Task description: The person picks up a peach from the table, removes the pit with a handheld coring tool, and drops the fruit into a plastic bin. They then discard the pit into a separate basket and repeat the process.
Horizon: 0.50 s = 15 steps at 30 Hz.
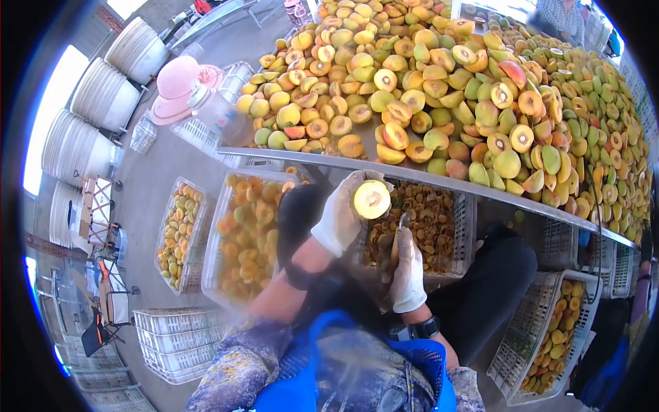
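Note:
A halved peach rests in my gloved left hand, its cut yellow face turned up and the pale pit area in the middle. My gloved right hand is closed around a hand tool with a curved metal tip, which sits just below and to the right of the peach half, apart from it. Beneath both hands stands a crate of brownish pits and scraps. The ends of my right fingers are partly hidden.
A metal table heaped with halved peaches spans the front. Crates of peaches stand at the left and right. Stacked white crates, a pink hat and stacked tubs lie further left. Another person is at the far right.

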Motion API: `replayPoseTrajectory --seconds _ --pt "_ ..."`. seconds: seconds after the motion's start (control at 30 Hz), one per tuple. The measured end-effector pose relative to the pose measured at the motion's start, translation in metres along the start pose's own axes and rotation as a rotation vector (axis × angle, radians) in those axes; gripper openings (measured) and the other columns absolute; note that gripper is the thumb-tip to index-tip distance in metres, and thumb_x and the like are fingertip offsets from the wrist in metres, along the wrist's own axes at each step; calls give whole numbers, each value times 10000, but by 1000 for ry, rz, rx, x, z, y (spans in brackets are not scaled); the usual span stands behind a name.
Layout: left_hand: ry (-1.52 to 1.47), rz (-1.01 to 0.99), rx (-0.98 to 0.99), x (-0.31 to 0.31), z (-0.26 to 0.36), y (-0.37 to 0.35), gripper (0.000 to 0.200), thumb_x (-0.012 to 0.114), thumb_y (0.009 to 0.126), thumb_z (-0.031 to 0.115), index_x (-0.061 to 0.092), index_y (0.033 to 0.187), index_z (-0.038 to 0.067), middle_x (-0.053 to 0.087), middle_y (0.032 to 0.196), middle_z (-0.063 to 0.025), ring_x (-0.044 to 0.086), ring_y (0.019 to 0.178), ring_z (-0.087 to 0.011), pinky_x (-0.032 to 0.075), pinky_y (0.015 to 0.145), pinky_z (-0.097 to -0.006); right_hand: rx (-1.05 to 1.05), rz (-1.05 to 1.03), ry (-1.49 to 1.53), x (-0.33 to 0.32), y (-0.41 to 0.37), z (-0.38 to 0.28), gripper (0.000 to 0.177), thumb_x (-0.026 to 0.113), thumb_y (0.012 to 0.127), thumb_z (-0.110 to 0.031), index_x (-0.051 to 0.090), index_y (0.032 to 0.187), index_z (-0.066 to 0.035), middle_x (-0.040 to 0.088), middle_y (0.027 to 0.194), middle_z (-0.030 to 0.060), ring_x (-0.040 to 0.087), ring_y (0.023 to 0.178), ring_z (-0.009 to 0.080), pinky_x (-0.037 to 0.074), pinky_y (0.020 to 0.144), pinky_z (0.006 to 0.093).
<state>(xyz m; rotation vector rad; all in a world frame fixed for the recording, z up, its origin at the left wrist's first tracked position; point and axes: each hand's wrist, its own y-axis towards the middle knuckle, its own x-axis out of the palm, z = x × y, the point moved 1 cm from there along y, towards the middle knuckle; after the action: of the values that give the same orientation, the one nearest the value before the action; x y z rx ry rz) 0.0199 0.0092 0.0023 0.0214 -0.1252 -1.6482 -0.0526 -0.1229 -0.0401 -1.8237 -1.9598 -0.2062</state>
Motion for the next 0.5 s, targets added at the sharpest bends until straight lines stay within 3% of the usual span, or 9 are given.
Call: replayPoseTrajectory --seconds 0.07,0.17,0.23,0.33,0.4,0.5 --pt "-171 -21 -127 -6 -19 -3 307 360 1031 215 576 1102 7 654 1081 -119 629 985 -161 514 879 -269 -121 29 -174 -3 7 8 438 451 1006 -485 555 873 -81 446 538 -25 365 382 63 287 349 219" --pt "72 -60 -43 2 -9 -10 292 377 1014 197 583 1104 9 655 1071 -110 622 957 -154 503 870 -265 -163 65 -236 2 14 15 394 471 1012 -432 557 876 -73 461 561 -24 375 406 62 302 370 225" --pt "62 -43 -39 7 -6 -12 287 399 1013 207 593 1091 9 660 1051 -106 619 934 -149 498 859 -265 -199 65 -323 5 17 20 361 498 1010 -390 567 891 -57 484 597 -19 391 455 61 326 413 227" --pt "-134 21 -148 8 -14 -8 279 446 1014 230 614 1048 9 667 1007 -96 611 895 -136 493 831 -263 -277 88 -530 7 18 13 367 523 1008 -331 610 989 25 590 722 53 489 649 114 432 594 283" --pt "-210 58 -216 8 -21 -7 277 475 1012 242 626 1017 10 671 983 -88 604 876 -126 490 813 -260 -130 99 -558 11 17 4 383 521 1008 -317 616 1035 53 622 767 88 520 721 142 460 664 315" --pt "-176 94 -231 8 -30 -7 273 505 1008 251 638 987 14 672 960 -79 597 857 -116 486 791 -255 -298 73 -572 10 20 20 399 510 1012 -317 609 1091 62 631 779 116 540 729 153 475 672 329"
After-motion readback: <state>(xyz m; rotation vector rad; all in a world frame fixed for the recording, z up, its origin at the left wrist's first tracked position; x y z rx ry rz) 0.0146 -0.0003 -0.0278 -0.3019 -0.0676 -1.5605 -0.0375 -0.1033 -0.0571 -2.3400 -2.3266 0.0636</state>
